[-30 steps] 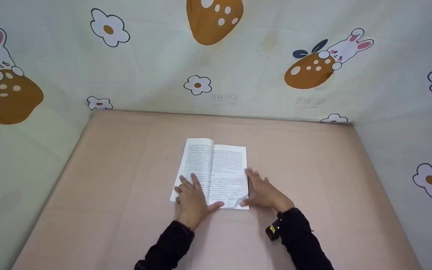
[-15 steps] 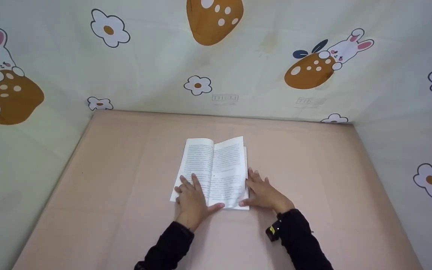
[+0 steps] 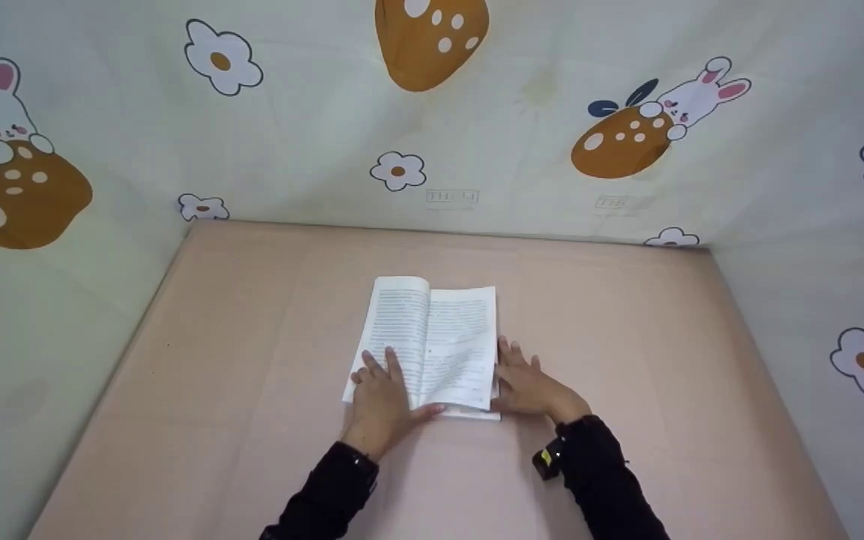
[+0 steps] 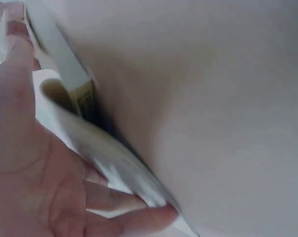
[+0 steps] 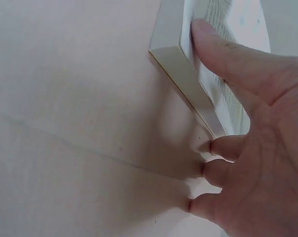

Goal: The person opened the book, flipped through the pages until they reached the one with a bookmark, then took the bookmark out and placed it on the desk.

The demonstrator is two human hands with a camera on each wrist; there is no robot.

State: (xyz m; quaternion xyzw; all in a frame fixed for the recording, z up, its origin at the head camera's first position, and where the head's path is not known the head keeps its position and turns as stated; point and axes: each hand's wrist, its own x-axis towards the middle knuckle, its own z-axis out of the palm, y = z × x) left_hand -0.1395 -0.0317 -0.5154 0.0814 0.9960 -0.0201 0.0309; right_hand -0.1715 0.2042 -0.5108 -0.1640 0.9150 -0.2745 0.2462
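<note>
An open book point(image 3: 461, 315) of printed pages lies on the table. My left hand point(image 3: 378, 405) rests on its left page, fingers spread, the thumb along the bottom edge near the gutter. In the left wrist view, the left fingers point(image 4: 144, 219) lie over the curved pages. My right hand point(image 3: 537, 390) is at the book's right edge. A right-hand leaf stands slightly raised there, its lower corner beside the right thumb. In the right wrist view that thumb point(image 5: 228, 54) touches the page side, and several fingertips point(image 5: 200, 205) rest on the table. The right index finger is mostly hidden.
The pinkish table point(image 3: 252, 322) extends around the book. Pale cloth walls point(image 3: 312, 120) with rabbit and flower prints stand behind it and on both sides. A small black device point(image 3: 547, 461) sits at the right wrist.
The upper right leaf bent up from the book, then sank lower, its bottom corner now lifted over the right thumb. The left hand shifted very slightly; the right hand stayed nearly in place.
</note>
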